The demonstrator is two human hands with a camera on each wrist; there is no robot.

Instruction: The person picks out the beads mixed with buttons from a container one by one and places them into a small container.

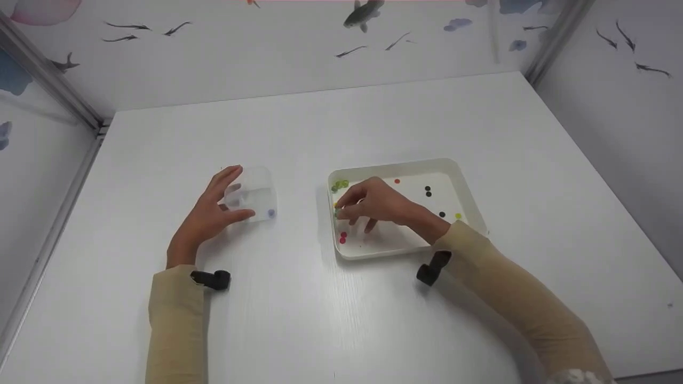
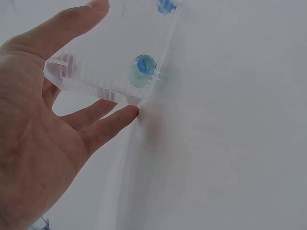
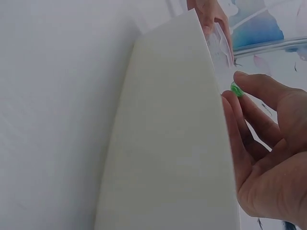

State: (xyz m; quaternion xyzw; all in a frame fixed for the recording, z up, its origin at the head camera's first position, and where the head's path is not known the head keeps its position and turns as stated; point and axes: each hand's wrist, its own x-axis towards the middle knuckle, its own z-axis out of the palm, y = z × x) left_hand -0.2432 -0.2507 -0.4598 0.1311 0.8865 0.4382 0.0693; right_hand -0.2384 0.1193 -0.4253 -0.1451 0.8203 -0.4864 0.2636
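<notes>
The right hand (image 1: 373,205) hides part of the tray's (image 1: 405,249) floor (left side); the beads (image 1: 435,200) there are too small to identify.

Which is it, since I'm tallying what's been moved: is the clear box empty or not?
Not empty. The left wrist view shows two blue beads in the clear box under the left hand.

Green bead (image 3: 235,89): small, round, glossy, pinched between fingertips just inside the left wall of the white tray (image 1: 469,186). Clear plastic box (image 1: 251,194): transparent, resting on the table, blue bead (image 2: 144,65) inside near one corner.
</notes>
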